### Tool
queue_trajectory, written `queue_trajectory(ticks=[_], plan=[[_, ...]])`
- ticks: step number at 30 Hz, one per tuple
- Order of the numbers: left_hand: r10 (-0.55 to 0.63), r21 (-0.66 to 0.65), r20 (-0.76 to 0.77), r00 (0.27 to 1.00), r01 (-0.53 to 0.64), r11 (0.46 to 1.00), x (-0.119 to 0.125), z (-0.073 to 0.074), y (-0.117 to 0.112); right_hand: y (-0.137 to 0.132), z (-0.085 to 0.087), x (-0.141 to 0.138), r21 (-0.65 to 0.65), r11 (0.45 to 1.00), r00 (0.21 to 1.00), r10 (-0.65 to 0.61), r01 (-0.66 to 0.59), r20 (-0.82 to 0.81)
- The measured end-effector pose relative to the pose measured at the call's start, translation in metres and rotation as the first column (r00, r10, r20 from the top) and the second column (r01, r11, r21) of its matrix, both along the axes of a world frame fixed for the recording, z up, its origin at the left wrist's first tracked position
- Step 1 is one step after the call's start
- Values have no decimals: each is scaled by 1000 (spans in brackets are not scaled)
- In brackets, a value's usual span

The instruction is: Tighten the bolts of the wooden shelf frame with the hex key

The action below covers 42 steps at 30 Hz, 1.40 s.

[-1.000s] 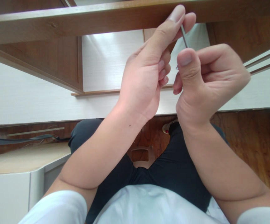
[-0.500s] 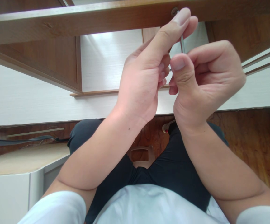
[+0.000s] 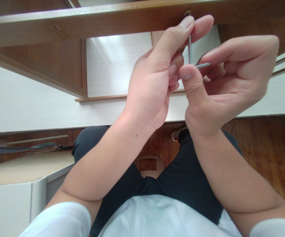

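Left hand and right hand pinch, raised together.

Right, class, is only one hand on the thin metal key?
No: the left hand pinches the upright shaft of the metal key and the right hand grips its bent arm.

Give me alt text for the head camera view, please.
A left hand pinches the upright shaft of a thin L-shaped metal key, its tip at a brown wooden board, while the right hand holds its sideways arm. Dark trousers show below.
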<state>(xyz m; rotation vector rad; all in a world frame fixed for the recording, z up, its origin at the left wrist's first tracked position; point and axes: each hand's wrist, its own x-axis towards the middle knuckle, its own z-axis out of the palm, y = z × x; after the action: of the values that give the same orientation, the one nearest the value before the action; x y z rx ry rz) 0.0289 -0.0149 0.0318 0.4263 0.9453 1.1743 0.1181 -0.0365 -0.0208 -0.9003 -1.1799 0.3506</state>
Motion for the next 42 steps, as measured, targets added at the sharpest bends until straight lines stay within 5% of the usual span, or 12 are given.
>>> queue_trajectory(ticks=[5,10,14,20,28,33,42], plan=[[8,18,-9,1000,-8,1000,2,0,0,-5,-2,4,-115,990,997,81,-78,20],[-36,240,-5,999,36,970,0,-3,0,7,-7,12,120,981,984,139,-152,113],[-71,282,19,997,63,957,-2,-5,0,15,-8,18,225,965,983,102,-134,150],[-36,119,-2,999,36,992,-1,-3,1,11,0,24,176,983,937,-12,-53,348],[-56,255,45,997,42,966,-2,-7,3,12,-3,13,116,992,991,25,-41,135],[42,59,136,990,-50,997,0,-8,4,10,-8,10,-5,998,992,70,-69,101],[-61,352,92,994,25,936,-4,-12,1,1,-3,8,-77,992,990,109,-102,92]])
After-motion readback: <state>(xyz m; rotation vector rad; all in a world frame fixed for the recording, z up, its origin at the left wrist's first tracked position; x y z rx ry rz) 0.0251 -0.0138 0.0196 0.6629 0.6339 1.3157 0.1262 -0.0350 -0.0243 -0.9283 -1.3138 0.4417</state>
